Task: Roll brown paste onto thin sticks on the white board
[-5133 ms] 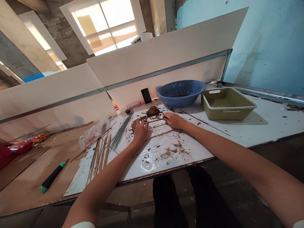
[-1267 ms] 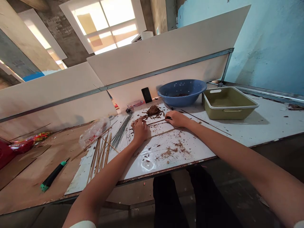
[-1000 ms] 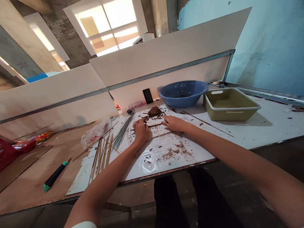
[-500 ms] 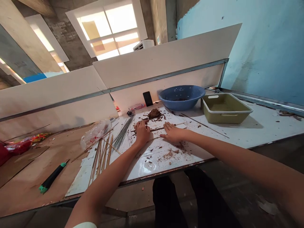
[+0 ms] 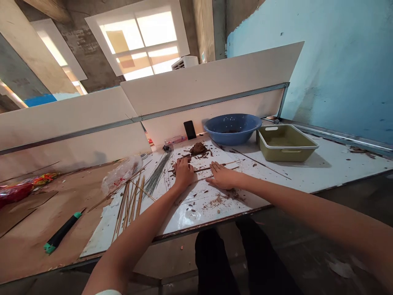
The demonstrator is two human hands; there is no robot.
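Two sticks (image 5: pixel 216 167) span left hand (image 5: pixel 183 174) to right hand (image 5: pixel 222 178); packet label (image 5: pixel 173 140) unreadable.

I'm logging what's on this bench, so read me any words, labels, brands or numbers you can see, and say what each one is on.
Nothing can be read for certain.
Small packet beside the phone: its label is too small to read.
Red plastic bag: its colourful print is too blurred to read.
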